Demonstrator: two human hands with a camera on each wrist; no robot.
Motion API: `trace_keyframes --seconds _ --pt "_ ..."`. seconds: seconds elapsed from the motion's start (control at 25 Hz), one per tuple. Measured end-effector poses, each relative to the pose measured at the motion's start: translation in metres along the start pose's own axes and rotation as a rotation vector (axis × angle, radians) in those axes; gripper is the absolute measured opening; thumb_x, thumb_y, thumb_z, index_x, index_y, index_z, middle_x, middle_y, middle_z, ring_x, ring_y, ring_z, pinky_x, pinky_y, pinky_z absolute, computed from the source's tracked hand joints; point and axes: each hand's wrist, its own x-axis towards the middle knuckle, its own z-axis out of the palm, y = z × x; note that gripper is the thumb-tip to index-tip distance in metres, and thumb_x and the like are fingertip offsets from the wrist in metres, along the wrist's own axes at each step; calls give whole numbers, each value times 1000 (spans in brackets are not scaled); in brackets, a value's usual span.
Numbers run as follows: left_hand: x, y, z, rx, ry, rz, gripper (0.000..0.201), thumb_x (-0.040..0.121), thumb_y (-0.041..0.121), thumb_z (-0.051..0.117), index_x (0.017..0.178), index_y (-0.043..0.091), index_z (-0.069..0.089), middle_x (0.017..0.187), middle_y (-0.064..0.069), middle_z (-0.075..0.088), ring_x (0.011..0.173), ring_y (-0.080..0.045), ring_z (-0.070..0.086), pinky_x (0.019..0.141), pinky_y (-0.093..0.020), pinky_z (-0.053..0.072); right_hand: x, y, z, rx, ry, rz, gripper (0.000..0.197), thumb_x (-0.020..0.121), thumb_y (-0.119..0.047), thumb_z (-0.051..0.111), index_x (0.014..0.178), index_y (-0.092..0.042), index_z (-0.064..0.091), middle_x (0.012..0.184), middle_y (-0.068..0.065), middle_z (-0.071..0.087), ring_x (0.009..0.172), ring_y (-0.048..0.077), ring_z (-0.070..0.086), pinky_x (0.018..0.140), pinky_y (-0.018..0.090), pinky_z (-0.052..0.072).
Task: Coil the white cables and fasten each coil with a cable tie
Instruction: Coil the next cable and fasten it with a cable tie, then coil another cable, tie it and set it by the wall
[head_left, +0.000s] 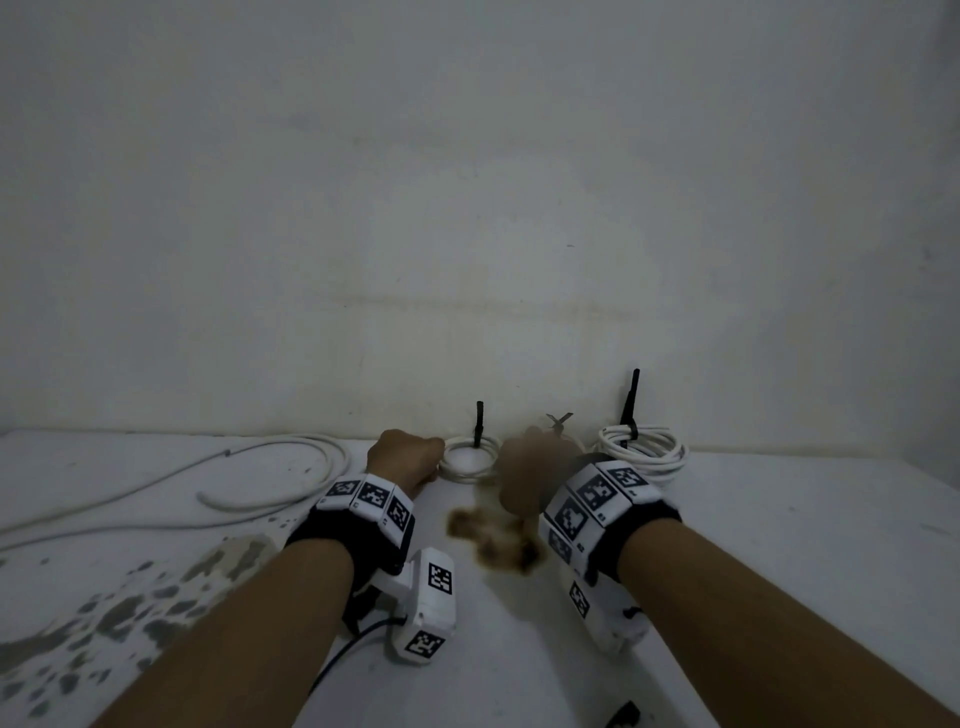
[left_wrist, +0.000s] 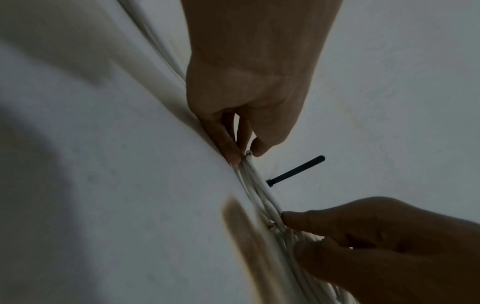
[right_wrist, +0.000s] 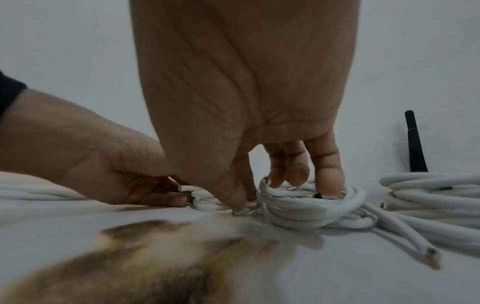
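Note:
A small white cable coil (head_left: 467, 461) lies on the table near the wall, and a black cable tie (head_left: 479, 423) sticks up from it. My left hand (head_left: 408, 457) pinches its left side; the fingertips (left_wrist: 235, 152) close on the strands at a cut cable end. My right hand (head_left: 524, 473) holds the coil's right side between thumb (right_wrist: 233, 202) and forefinger. Its other fingers dip into a second coil (right_wrist: 311, 209) just to the right. A third tied coil (head_left: 644, 449) with an upright black tie (head_left: 631, 400) lies further right.
A loose white cable (head_left: 270, 467) curves over the table's left side. A brown stain (head_left: 493, 540) marks the white table (head_left: 779, 519) in front of my hands. The wall stands right behind the coils. A free cable end (right_wrist: 428, 255) points toward me.

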Motion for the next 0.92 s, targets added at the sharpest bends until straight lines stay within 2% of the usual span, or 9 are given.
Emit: trace_keyframes --seconds 0.08,0.16,0.36,0.44,0.52,0.64,0.76,0.84,0.92 --pt "3 -3 -3 3 -44 13 20 81 16 60 64 9 55 80 -13 66 72 -23 59 66 -24 47 -3 1 2 -55 3 2 35 90 -22 54 122 -9 58 128 19 49 120 38 52 98 43 47" --pt "2 -1 -5 -83 -62 23 24 92 6 54 68 10 52 79 -10 60 66 -19 58 64 -23 52 -7 1 2 -86 -36 9 39 89 -24 56 125 -9 58 129 20 47 122 40 49 101 46 46" --pt "-29 10 -26 -51 -106 -34 19 95 4 52 76 5 53 76 -14 56 62 -21 54 56 -28 52 -22 -12 -16 29 -17 22 52 91 -23 51 142 -16 45 140 16 40 134 38 37 108 49 39" --pt "-38 9 -41 106 -112 12 14 95 8 53 81 6 56 87 -14 60 65 -19 56 56 -27 52 -31 -22 -26 29 15 -4 47 93 -23 50 139 -14 48 137 14 45 130 35 42 106 47 41" --pt "-51 9 -62 247 -143 62 10 92 11 53 90 5 61 93 -14 61 72 -22 59 63 -30 55 -37 -37 -37 34 59 -47 33 92 -22 53 122 -10 57 123 13 54 116 33 53 96 39 46" --pt "-70 6 -106 454 -129 116 20 92 20 52 94 5 64 94 -13 63 83 -27 62 72 -35 58 -48 -72 -55 43 76 -105 24 91 -19 55 112 -9 63 113 10 62 104 31 62 83 34 51" --pt "-89 0 -168 603 -79 99 34 91 26 52 106 -2 66 109 -13 69 98 -28 66 71 -26 51 -59 -122 -75 52 46 -183 27 90 -17 57 112 -7 67 115 12 67 104 33 67 86 38 56" --pt "-102 -10 -218 635 -40 26 38 87 30 58 107 -2 67 111 -14 71 101 -28 68 72 -27 49 -65 -161 -84 51 30 -249 31 91 -19 59 119 -8 66 121 15 66 105 34 66 91 43 57" --pt "-121 -25 -276 667 55 -22 39 88 29 61 113 -1 64 116 -16 68 104 -28 67 70 -27 48 -69 -210 -87 49 15 -340 28 92 -21 58 117 -10 65 119 15 65 95 33 65 88 42 57"
